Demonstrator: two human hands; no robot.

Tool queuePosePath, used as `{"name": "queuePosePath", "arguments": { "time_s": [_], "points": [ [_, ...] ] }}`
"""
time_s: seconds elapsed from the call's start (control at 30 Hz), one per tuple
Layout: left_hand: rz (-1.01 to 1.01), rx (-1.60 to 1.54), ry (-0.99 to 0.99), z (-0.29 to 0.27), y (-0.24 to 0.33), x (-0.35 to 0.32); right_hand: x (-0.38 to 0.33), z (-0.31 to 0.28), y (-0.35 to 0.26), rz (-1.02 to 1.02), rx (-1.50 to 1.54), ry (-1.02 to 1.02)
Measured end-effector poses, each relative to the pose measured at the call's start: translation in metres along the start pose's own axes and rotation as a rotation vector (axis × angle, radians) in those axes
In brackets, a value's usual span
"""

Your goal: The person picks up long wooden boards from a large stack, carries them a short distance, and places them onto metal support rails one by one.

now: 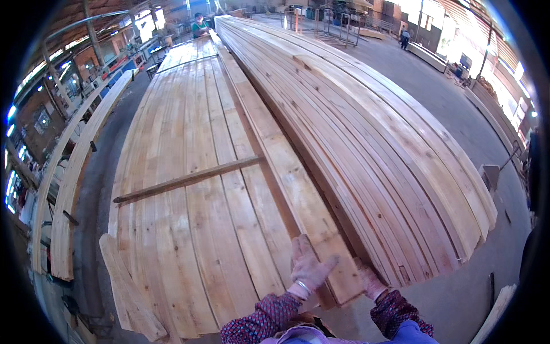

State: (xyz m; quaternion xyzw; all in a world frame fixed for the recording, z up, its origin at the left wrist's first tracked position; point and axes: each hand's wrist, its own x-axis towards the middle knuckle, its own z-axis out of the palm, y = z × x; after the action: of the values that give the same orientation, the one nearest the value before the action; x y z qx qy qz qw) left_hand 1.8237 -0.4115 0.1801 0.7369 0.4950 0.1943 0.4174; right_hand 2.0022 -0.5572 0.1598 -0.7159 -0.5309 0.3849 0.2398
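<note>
My left hand (308, 265), in a worn pinkish glove, lies flat with fingers spread on the near end of a long pale plank (275, 155). That plank rests on the low layer of boards, against the side of the tall lumber stack (372, 143). My right hand (369, 279), gloved as well, grips the plank's near right corner beside the foot of the tall stack. Both sleeves are dark red with a small pattern. The low layer of planks (195, 189) spreads out to the left of my hands.
A thin dark wooden strip (189, 180) lies crosswise on the low layer. A loose board (129, 292) leans at its near left corner. Long boards (71, 183) run along the left. One person (200, 26) stands at the far end, another (405, 38) at the far right on the concrete floor (458, 114).
</note>
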Motion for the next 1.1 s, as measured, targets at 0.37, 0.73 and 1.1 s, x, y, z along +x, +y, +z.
{"name": "queuePosePath", "arguments": {
  "time_s": [0.37,0.73,1.1],
  "points": [
    [-0.210,-1.206,-0.048,0.059,-0.053,0.007,-0.091,0.076,0.003,0.816,1.499,0.605],
    [-0.199,-1.186,0.103,0.143,-0.068,0.046,-0.049,0.093,0.048,0.477,2.141,0.627],
    [0.039,-0.189,-0.090,0.013,-0.046,-0.003,-0.115,0.151,0.019,0.766,1.695,0.365]
  ]
}}
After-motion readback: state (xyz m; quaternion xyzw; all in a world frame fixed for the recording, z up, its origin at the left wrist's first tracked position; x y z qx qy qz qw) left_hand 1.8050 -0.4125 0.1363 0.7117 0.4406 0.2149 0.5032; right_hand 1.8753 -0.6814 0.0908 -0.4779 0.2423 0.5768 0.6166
